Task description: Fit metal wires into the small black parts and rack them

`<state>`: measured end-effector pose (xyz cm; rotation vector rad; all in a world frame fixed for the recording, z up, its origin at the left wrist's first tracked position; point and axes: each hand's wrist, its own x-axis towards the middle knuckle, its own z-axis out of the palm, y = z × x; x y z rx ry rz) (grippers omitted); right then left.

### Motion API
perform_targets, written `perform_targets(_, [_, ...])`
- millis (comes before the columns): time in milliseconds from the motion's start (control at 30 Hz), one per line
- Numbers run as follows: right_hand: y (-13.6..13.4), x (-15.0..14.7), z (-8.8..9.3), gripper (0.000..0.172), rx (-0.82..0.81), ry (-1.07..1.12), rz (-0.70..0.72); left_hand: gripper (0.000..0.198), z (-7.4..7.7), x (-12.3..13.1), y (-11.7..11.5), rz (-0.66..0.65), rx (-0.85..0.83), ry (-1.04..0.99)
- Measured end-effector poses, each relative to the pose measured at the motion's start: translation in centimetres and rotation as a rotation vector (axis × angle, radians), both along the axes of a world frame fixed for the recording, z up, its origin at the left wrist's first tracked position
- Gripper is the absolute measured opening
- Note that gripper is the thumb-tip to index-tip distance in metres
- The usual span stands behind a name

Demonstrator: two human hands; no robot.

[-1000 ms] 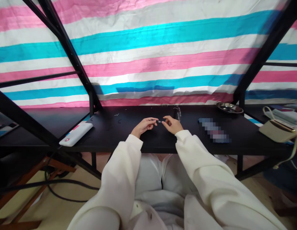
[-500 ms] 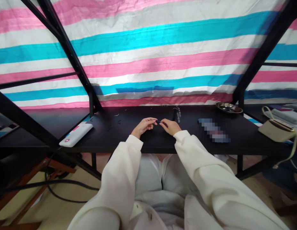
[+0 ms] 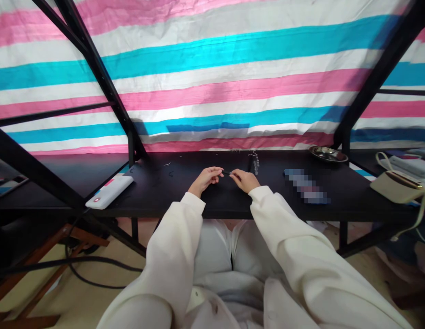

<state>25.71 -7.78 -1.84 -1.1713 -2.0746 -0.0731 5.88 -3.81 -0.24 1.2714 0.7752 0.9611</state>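
In the head view, the left hand (image 3: 205, 180) and right hand (image 3: 245, 181) have drawn closer than a moment ago, their fingertips narrowly pinching what seem to be opposite ends of a small dark piece (image 3: 226, 172), held just above the black surface (image 3: 157, 198) near a strand of beads (image 3: 256, 163).

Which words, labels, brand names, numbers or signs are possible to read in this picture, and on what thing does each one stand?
No words or numbers can be read.
White flat box: a pink stripe and a small red round mark, no readable text.
Pixelated item on the table: too blurred to read.
Beige pouch: a gold strip, nothing readable.
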Motion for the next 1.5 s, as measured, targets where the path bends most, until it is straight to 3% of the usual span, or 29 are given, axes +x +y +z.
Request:
perform_targets(200, [-0.2,0.1,0.1,0.025,-0.023,0.013,-0.046,0.025,0.0,-0.1,0.1,0.077,-0.016,-0.038])
perform_targets(533, [-0.1,0.1,0.2,0.025,-0.045,0.013,-0.012,0.027,-0.2,0.0,0.1,0.039,-0.022,-0.015])
perform_targets(867, [-0.2,0.2,0.3,0.022,-0.055,0.043,-0.041,0.023,-0.2,-0.1,0.5,0.273,-0.006,-0.060])
perform_targets(1133, [-0.6,0.0,0.6,0.028,-0.047,0.037,0.044,0.026,0.2,0.7,-1.0,-0.080,0.054,0.125])
perform_targets(1400, [0.1,0.1,-0.1,0.014,-0.116,-0.063,0.106,0.030,0.6,0.7,-1.6,-0.252,0.042,0.142])
perform_targets(1500, [0.2,0.1,-0.2,0.013,-0.131,-0.043,0.095,0.031,0.6,0.8,-1.6,-0.258,0.029,0.139])
